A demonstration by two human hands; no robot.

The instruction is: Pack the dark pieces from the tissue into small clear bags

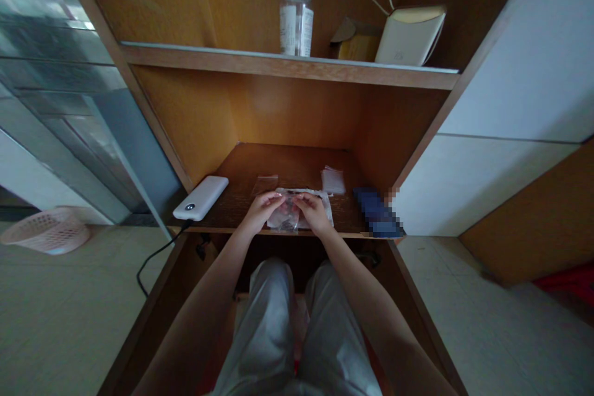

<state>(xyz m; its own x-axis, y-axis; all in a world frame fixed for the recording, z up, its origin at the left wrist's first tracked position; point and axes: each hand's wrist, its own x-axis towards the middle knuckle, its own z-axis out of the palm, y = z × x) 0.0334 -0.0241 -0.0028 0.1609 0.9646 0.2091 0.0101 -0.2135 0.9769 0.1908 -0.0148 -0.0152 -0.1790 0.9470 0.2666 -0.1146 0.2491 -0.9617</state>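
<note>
The left hand's fingers and right hand's fingers are curving down side by side onto a crumpled clear plastic bag, though whether they are clamping it is hard to tell. The bag is lying on a white paper sheet at the front of the bench, and the closely set fingertips are steadying it well. A white power bank is sitting nearby.

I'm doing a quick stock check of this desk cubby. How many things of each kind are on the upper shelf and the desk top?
Clear plastic bags: 2
White paper packets: 2
White power bank: 1
Capped bottle: 1
Cardboard box: 1
White pouch with loop strap: 1
Blurred blue item: 1
Total: 9
</note>
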